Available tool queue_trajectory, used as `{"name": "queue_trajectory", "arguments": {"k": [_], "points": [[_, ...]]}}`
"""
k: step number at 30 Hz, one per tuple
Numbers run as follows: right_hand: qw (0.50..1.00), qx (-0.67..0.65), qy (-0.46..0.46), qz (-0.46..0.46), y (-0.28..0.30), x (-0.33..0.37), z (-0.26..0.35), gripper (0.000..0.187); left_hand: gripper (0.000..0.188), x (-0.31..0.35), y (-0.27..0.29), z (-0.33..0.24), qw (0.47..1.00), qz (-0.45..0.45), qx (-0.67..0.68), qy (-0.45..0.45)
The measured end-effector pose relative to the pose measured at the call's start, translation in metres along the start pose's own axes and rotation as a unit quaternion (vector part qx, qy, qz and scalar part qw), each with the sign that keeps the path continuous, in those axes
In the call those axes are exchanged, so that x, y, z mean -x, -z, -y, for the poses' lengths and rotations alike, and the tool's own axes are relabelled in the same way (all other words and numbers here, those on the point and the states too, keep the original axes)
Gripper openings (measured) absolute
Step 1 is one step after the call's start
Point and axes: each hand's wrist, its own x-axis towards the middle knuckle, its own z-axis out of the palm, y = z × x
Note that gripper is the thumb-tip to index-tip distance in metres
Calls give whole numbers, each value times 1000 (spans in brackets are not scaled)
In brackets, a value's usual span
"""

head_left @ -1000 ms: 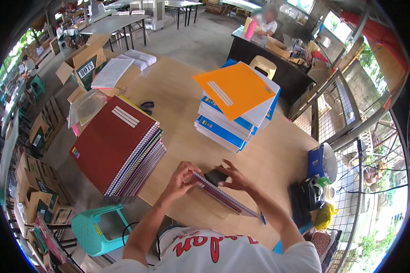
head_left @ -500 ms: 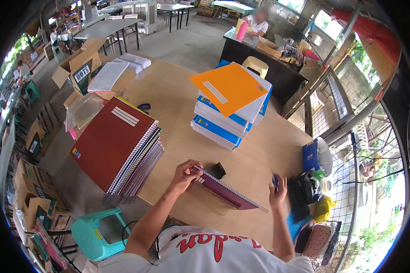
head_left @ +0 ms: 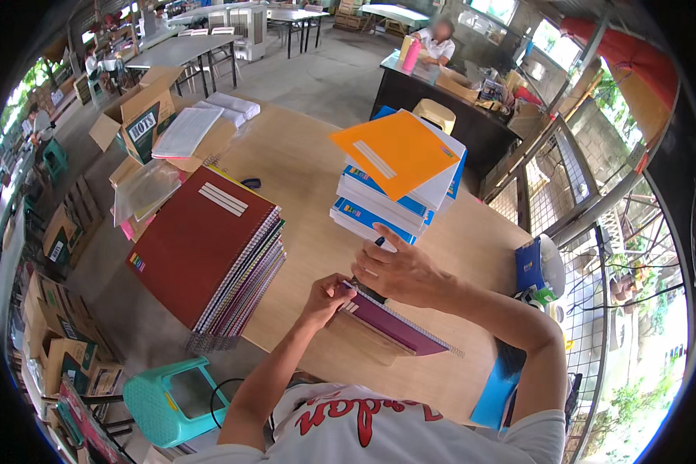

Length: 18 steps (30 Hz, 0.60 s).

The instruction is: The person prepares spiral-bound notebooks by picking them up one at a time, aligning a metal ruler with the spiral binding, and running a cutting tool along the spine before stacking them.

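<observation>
My left hand (head_left: 329,300) pinches the upper left corner of a purple spiral notebook (head_left: 410,331), which stands tilted on the table with its wire binding along the top. My right hand (head_left: 406,272) is over that same corner, index finger raised, its other fingers curled around a small dark tool (head_left: 380,241). Only bits of the tool show, so its kind is unclear. Left of my hands is a tall stack of spiral notebooks (head_left: 201,240) with a brownish-red cover on top. Beyond my right hand rises a pile of blue-and-white notebooks (head_left: 371,219) topped by an orange cover (head_left: 394,155).
A wooden-topped table (head_left: 286,166) carries everything. Clear plastic and papers (head_left: 187,130) lie at its far left by an open carton (head_left: 143,116). A teal stool (head_left: 158,402) stands at the near left. Wire mesh (head_left: 588,332) runs along the right. Someone sits at a far desk (head_left: 441,100).
My right hand has swung left from the table's right side to the notebook's bound corner, bringing the dark tool with it. The left hand keeps its pinch on the notebook.
</observation>
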Motion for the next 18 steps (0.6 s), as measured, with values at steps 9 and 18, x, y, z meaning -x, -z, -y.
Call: {"name": "queue_trajectory", "arguments": {"k": [9, 18], "points": [[998, 30, 50, 0, -6, -7, 4, 17, 13, -5, 9, 12, 1000, 5, 12, -12], [848, -391, -312, 175, -30, 32, 31, 44, 14, -4, 7, 21, 999, -33, -7, -30]]}}
